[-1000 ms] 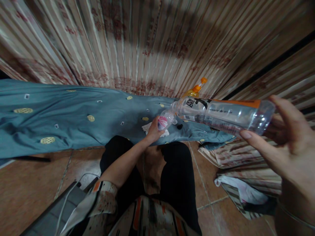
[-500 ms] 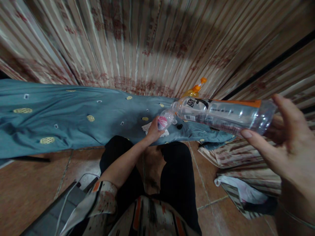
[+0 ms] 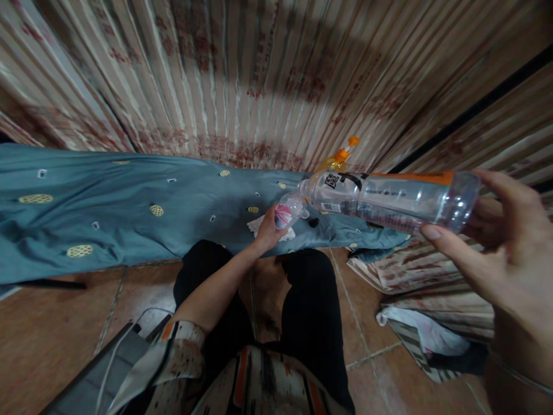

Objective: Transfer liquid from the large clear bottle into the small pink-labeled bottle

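Note:
My right hand (image 3: 496, 259) grips the base of a large clear plastic bottle (image 3: 389, 200) with an orange-topped label, held almost level with its open neck pointing left. Its mouth meets the top of a small clear bottle with a pink label (image 3: 287, 214), which my left hand (image 3: 268, 229) holds above a white tissue (image 3: 261, 226) on the blue-green cloth (image 3: 129, 213). A small black cap (image 3: 315, 222) lies on the cloth just right of the small bottle.
An orange bottle with a pull-top (image 3: 339, 159) stands behind the large bottle against the striped curtain (image 3: 242, 75). Folded striped fabric (image 3: 410, 271) and a white bag (image 3: 425, 337) lie on the tiled floor at right. A grey case with a cable (image 3: 108, 369) sits at lower left.
Almost nothing differs; the view has shifted slightly and both hands keep the two bottles mouth to mouth.

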`<state>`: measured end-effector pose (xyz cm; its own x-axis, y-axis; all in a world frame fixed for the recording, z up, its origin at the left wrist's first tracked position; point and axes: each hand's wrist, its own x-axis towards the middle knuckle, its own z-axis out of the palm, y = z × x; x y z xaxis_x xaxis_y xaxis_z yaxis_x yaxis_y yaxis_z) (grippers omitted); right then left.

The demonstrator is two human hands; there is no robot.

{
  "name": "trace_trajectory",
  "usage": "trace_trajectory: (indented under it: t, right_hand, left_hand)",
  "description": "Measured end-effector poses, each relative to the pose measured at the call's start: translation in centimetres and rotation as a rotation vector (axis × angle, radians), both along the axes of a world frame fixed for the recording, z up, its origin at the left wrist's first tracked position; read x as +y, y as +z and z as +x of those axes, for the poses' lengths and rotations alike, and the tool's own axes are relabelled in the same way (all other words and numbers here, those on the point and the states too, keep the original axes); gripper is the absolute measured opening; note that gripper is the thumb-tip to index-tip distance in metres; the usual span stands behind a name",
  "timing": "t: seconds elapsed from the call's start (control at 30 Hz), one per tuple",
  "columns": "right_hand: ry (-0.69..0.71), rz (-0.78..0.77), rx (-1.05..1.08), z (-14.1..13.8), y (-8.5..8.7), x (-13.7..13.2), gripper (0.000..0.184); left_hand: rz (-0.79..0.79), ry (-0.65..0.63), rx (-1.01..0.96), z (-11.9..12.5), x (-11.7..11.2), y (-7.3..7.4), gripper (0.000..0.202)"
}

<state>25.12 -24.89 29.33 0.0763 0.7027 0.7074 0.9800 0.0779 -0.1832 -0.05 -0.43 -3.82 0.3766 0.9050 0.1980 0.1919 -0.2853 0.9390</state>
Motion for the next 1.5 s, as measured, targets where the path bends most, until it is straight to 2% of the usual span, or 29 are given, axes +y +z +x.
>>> trace_trajectory:
  t: [0.13,0.37,0.63,1.0,1.23,1.5]
  right_hand:
    - [-0.033,0.017,0.0,0.0,0.1,0.4,0.123]
    - [0.023,0.014,-0.029,0.3,0.8,0.8,0.124]
    - [-0.002,-0.024,-0.011,0.2,1.5,1.3,0.124]
    - [-0.005,-0.055,-0.055,0.2,2.4,1.6,0.127]
    - [0.067,-0.027,-0.084,0.0,3.1,2.1,0.122]
    - [0.056,-0.039,-0.108,0.5,3.4,2.7,0.125]
  left_hand:
    - [-0.031,-0.001,0.011,-0.1,-0.1,0.1,0.108]
    - [-0.041,-0.003,-0.022,-0.1,-0.3,0.5,0.106]
    - [-0.031,-0.003,-0.034,-0.2,-0.1,1.0,0.104]
    - [-0.022,-0.008,-0.029,0.0,0.2,0.1,0.106]
    - [-0.032,-0.003,-0.007,0.0,0.1,0.5,0.109]
    - [-0.012,0.015,-0.013,0.2,0.5,0.5,0.106]
